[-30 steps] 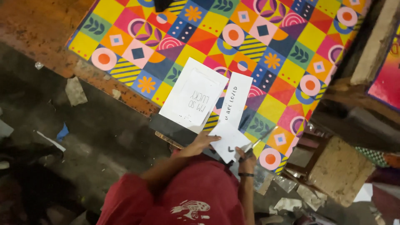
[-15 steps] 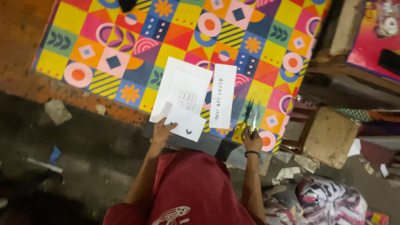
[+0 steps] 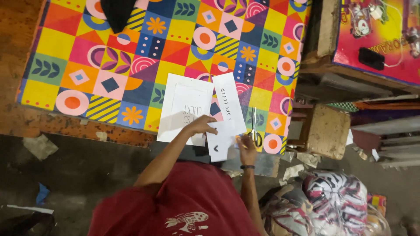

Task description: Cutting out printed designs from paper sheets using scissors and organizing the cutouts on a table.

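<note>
Left hand (image 3: 202, 126): flat, fingers spread, pressing small white card (image 3: 220, 142).
Right hand (image 3: 247, 148): now empty, fingers loosely curled, beside card.
Scissors (image 3: 254, 131): released, lying on patterned cloth (image 3: 78, 57).
Change: cutting paused.

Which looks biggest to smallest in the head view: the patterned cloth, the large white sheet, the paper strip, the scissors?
1. Patterned cloth
2. Large white sheet
3. Paper strip
4. Scissors
All lie flat on one surface, so the order is safe.

Bright patchwork-patterned cloth (image 3: 131, 57) over worn orange table edge (image 3: 65, 126); dark littered floor (image 3: 65, 175) near left; wooden stool (image 3: 328, 130) right; pink board (image 3: 385, 39) far right; striped bundle (image 3: 337, 201) near right.
</note>
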